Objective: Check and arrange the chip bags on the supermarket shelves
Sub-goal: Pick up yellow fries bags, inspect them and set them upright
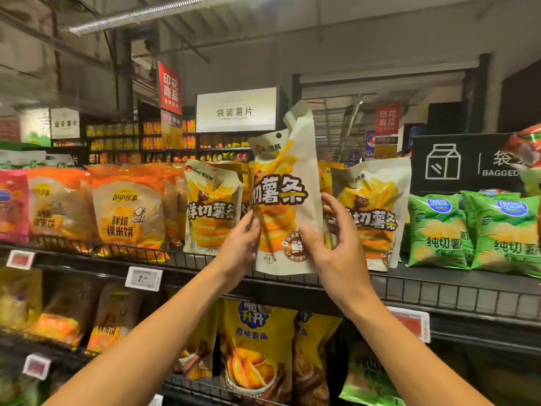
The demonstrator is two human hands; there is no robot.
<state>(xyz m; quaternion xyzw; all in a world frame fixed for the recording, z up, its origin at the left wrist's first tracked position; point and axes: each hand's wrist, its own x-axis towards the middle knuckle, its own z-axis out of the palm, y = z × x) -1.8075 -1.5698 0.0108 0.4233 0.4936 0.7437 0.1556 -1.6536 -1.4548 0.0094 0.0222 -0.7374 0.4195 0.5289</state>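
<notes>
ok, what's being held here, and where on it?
Both hands hold one fry bag: left hand on its lower left edge, right hand on its lower right edge.

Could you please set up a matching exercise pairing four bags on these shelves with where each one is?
Things:
1. held white fries bag
2. green chip bags
3. Lay's orange bag
4. yellow wedge bag

Places:
A. lower shelf, below the hands
B. top shelf, far right
C. lifted between left hand and right hand
D. top shelf, left of the fries bags

Pairs: 1-C, 2-B, 3-D, 4-A
</notes>
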